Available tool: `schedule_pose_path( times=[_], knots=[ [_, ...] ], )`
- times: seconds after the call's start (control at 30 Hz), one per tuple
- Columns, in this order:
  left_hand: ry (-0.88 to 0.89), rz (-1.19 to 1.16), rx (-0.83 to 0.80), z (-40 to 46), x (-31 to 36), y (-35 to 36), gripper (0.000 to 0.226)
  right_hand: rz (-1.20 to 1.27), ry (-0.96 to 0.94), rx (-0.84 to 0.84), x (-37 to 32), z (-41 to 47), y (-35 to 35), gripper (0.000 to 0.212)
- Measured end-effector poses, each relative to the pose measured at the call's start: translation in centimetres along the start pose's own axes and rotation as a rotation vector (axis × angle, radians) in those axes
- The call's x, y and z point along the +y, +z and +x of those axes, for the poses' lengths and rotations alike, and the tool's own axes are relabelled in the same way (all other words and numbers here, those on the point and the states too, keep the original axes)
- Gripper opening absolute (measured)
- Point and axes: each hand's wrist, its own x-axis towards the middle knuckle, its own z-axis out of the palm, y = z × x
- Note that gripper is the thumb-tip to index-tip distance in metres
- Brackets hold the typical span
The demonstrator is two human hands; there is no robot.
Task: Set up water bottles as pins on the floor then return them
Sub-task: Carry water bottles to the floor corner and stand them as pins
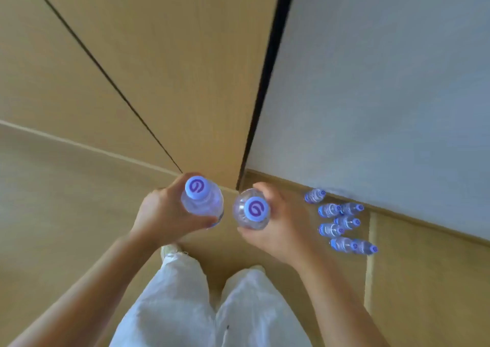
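Each hand grips one capped bottle upright: left hand (161,214) around the left bottle (202,201), right hand (283,224) around the right bottle (252,210). Carry both level toward the standing cluster (340,223) on the floor (66,201); set them down gently, clear of neighbours.

1. The whole picture is a bit blurry.
2. The left hand (164,211) covers part of its bottle (202,201), so the label cannot be seen.
3. The right hand (281,224) hides one side of the other bottle (252,210).
4. The bottles on the floor (340,222) are too small and fuzzy to count for sure.
5. Both arms and the white trousers (185,307) are cut off at the bottom edge.
6. One shoe (169,250) peeks out; the other is mostly hidden.
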Motion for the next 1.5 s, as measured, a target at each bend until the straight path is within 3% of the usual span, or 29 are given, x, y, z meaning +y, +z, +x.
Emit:
schedule_pose_path(
  times=[0.2,0.4,0.7,1.07,1.5],
  knots=[
    [-0.176,-0.108,0.296,-4.4,-8.4,-12.8,0.062,-0.102,-0.225,-0.218,-14.4,5.8,5.5,0.046],
    [-0.343,-0.107,0.584,-8.7,-16.5,-24.5,0.057,-0.154,-0.427,-0.306,-27.7,10.2,13.0,0.049],
    [-0.611,-0.153,0.868,-13.6,-25.3,-32.3,0.057,-0.256,-0.777,-0.438,-42.6,14.6,20.1,0.046],
    [-0.779,-0.203,0.997,-9.6,-34.1,-41.9,0.060,-0.344,-1.006,-0.608,-57.3,24.1,29.0,0.045],
    [-0.875,-0.320,1.119,-2.7,-44.0,-57.1,0.060,-0.367,-1.107,-0.725,-74.8,36.2,37.5,0.045]
  ],
)
